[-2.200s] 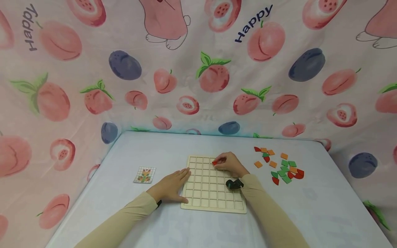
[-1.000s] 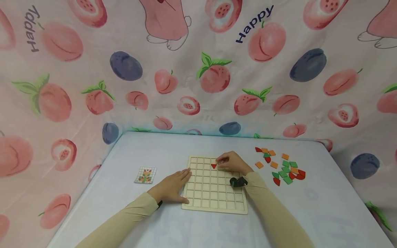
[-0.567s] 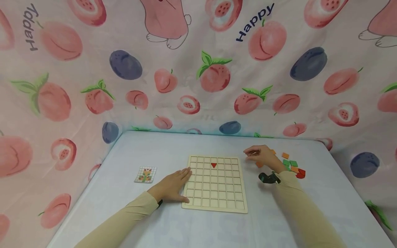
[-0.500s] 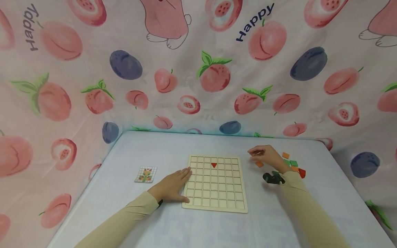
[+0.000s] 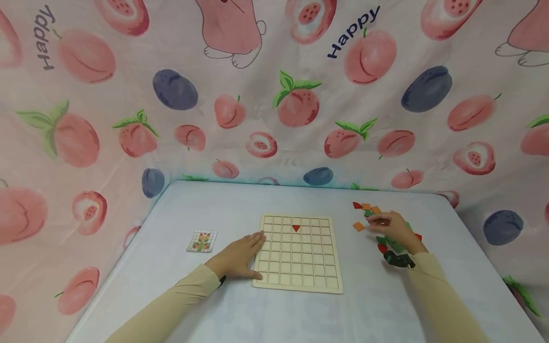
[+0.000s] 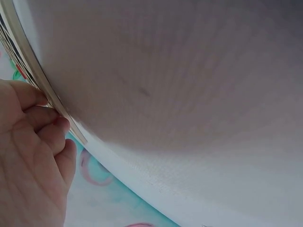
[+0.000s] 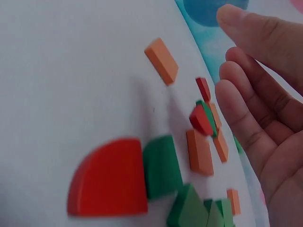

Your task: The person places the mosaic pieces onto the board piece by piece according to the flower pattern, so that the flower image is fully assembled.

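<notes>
My left hand (image 5: 240,255) lies flat along the left edge of a pale wooden grid board (image 5: 302,259), fingertips touching it. In the left wrist view, the fingertips of that hand (image 6: 33,156) meet the board's edge. One red triangle tile (image 5: 296,228) sits in the board's upper part. To the right, my right hand (image 5: 396,231) hovers over loose tiles, covering some. In the right wrist view its thumb and fingers are apart with nothing between them. Below are a red quarter-circle tile (image 7: 111,179), a green rounded tile (image 7: 162,168) and an orange square tile (image 7: 162,61).
A small card (image 5: 201,241) with a coloured grid pattern lies left of the board. The white table (image 5: 296,314) meets a peach-print cloth (image 5: 266,114) at the back and sides. A black wrist device (image 5: 399,259) is on my right wrist.
My right hand has let go of the red triangle tile on the board and moved right, over the loose tiles. The left hand has stayed at the board's edge.
</notes>
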Tool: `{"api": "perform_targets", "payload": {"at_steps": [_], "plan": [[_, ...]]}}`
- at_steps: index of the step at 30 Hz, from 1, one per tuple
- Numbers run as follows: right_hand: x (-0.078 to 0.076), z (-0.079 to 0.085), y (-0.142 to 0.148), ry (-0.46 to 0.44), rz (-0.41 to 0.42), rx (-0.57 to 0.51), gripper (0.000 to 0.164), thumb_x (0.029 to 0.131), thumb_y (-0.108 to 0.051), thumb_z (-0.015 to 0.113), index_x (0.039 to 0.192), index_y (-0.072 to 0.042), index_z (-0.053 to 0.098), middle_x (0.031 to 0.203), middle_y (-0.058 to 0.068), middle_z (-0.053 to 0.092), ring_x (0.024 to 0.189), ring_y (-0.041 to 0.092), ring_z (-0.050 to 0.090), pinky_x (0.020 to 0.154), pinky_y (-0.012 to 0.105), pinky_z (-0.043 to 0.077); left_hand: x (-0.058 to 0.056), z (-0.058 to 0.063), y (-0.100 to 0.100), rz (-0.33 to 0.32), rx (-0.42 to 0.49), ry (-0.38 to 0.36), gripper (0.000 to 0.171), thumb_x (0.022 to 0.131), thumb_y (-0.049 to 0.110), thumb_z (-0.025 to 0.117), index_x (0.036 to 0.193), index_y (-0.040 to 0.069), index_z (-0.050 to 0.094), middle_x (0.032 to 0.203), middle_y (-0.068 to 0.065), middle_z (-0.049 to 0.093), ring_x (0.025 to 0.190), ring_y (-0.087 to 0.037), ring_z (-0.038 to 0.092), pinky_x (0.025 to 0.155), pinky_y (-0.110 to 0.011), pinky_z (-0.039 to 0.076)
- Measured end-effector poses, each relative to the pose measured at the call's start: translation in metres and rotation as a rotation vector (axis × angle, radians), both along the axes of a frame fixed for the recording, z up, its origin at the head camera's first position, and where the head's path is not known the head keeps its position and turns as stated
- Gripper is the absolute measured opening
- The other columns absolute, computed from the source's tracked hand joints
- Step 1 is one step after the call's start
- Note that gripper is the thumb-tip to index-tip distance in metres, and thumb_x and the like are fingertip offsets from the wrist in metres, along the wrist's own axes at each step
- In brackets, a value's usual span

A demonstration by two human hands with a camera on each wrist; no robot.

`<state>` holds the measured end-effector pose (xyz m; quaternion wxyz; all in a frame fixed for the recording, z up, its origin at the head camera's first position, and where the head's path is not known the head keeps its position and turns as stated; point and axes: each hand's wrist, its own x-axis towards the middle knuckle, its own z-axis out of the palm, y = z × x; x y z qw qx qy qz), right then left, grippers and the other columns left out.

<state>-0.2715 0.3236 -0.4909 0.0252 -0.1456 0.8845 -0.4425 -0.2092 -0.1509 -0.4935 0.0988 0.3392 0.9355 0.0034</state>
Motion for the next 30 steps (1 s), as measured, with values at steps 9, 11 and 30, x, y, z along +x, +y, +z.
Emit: {"api": "perform_targets", "payload": {"at_steps": [9, 11, 30], "plan": [[0.018, -0.001, 0.031, -0.093, -0.136, 0.03, 0.048, 0.087, -0.029, 0.068, 0.121, 0.003, 0.06, 0.116, 0.023, 0.062, 0.085, -0.012, 0.057, 0.073, 0.011, 0.051, 0.0, -0.002, 0.001, -0.017, -0.008, 0.009, 0.108, 0.075, 0.073, 0.056, 0.15, 0.002, 0.019, 0.157, -0.013, 0.018, 0.145, -0.025, 0.022, 0.117, -0.038, 0.026], [0.021, 0.0, 0.039, -0.093, -0.184, 0.056, 0.05, 0.087, -0.033, 0.067, 0.121, 0.002, 0.06, 0.118, 0.02, 0.063, 0.083, -0.014, 0.055, 0.072, 0.01, 0.051, -0.001, -0.002, 0.001, -0.019, -0.008, 0.015, 0.108, 0.075, 0.073, 0.055, 0.15, 0.002, 0.019, 0.157, -0.013, 0.018, 0.145, -0.025, 0.022, 0.117, -0.038, 0.026], [0.047, -0.014, 0.089, -0.071, -0.353, 0.151, 0.055, 0.084, -0.042, 0.068, 0.119, 0.0, 0.062, 0.092, -0.021, 0.063, 0.077, -0.02, 0.049, 0.065, 0.007, 0.042, 0.001, 0.004, 0.0, -0.018, -0.009, -0.009, 0.109, 0.076, 0.072, 0.056, 0.149, 0.001, 0.018, 0.157, -0.015, 0.016, 0.145, -0.026, 0.02, 0.118, -0.039, 0.024]]}}
